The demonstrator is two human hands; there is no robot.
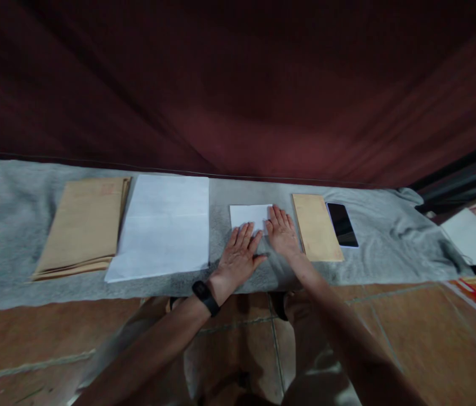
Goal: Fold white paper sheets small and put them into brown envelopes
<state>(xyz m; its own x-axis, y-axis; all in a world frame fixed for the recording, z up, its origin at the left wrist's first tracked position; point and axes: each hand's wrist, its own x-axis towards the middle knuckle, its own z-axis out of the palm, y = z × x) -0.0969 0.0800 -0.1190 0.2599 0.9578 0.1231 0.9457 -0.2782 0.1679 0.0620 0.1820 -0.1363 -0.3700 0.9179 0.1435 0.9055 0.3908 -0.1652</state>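
- The paper [249, 216] is small, white and folded to a neat rectangle, lying flat mid-bench on the grey cloth [5, 225].
- Your left hand [240, 256] rests on the paper's near edge, grip flat, fingers stretched, pinching nothing.
- Your right hand [282, 231] covers the paper's right end, grip likewise flat and open.
- You seem to be pressing a fold down; a sharper crease would call for even pressure along the edge.
- Just right of the paper: an envelope [316, 228], then a phone [342, 224].
- Left of the paper: white sheets [164, 225], then an envelope stack [83, 225].
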